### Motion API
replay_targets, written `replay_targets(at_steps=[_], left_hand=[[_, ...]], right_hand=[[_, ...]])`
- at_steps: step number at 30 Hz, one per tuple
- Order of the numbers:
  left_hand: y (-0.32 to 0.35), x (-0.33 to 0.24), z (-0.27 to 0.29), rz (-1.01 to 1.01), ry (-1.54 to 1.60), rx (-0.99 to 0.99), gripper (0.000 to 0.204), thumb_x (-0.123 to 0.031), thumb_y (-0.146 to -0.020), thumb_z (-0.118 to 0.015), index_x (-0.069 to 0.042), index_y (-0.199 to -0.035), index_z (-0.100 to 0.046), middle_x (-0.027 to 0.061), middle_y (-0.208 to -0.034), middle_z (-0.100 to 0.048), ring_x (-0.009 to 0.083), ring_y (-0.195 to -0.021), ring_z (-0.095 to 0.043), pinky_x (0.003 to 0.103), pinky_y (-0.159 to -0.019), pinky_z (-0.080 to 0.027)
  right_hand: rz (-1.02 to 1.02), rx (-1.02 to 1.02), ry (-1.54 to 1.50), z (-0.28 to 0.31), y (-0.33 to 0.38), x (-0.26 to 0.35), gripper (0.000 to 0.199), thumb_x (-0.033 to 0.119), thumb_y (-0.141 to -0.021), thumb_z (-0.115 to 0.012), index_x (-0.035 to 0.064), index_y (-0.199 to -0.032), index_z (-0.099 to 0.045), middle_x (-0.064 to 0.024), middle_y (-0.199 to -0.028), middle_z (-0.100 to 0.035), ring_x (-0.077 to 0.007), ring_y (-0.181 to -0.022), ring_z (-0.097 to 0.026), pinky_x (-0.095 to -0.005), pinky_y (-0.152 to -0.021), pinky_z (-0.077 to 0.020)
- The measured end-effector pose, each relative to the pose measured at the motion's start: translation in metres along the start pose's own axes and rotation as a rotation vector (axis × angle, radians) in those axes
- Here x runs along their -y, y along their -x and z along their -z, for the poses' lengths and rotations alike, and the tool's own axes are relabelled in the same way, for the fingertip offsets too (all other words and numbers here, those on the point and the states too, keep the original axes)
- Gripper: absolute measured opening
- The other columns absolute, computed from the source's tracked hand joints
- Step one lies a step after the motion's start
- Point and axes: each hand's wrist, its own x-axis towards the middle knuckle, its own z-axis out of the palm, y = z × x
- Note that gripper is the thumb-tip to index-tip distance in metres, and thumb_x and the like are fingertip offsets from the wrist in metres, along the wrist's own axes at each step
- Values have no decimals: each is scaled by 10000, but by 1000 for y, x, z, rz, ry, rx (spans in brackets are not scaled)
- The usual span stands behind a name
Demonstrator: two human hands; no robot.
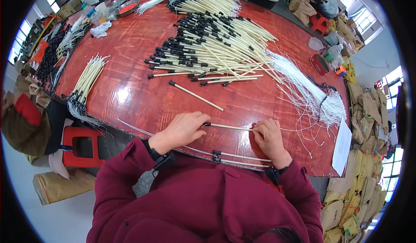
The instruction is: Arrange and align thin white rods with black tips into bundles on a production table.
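Note:
A cream rod point(232, 127) with a black cap at its left end lies crosswise between my hands, just above or on the red table. My left hand point(184, 129) has its thumb and forefinger closed around the black cap. With a pinch, my right hand point(270, 140) holds the rod's other end, where a thin white cord runs off to the right. Two more capped rods point(242, 157) lie along the table's near edge by my right wrist. Beyond my hands rests a single capped rod point(197, 95), tilted and untouched.
A large heap of capped rods point(216, 48) covers the middle of the red table point(134, 39). To the right lies a tied bundle of white cords point(318, 98) beside a paper sheet point(342, 147). Corded rods point(88, 80) lie left. A red stool point(82, 147) stands below; other people work across.

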Motion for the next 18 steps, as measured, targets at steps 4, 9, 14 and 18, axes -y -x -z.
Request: replay_targets(at_steps=[4,9,14,18], left_hand=[[6,12,-23,-52,-36,-58,240,-107,-833,-725,-17,-1048,-670,138,-894,-672,365,-863,-669,434,-741,-541],[16,19,-12,6,-31,-248,108,-120,-869,-688,-24,-918,-687,138,-788,-647,371,-813,-658,448,-701,-533],[49,73,36,285,-495,-369,122,-147,-900,-633,-51,-854,-694,166,-826,-654,382,-811,-662,477,-691,-531],[105,114,95,789,-740,-338,137,-144,-884,-650,-21,-850,-697,235,-1006,-641,401,-901,-663,507,-811,-531]], right_hand=[[8,8,-24,0,1,3,139,27,-758,-729,85,-818,-618,-46,-891,-650,-270,-858,-594,-396,-812,-434],[-4,28,-14,1,8,11,140,34,-749,-729,83,-816,-617,-50,-889,-650,-269,-864,-594,-398,-821,-430],[-10,58,6,10,23,1,152,16,-723,-718,93,-809,-618,-40,-889,-656,-266,-872,-594,-402,-809,-419],[-84,158,10,37,44,-8,138,35,-714,-724,91,-800,-632,-34,-935,-677,-270,-907,-592,-404,-829,-405]])
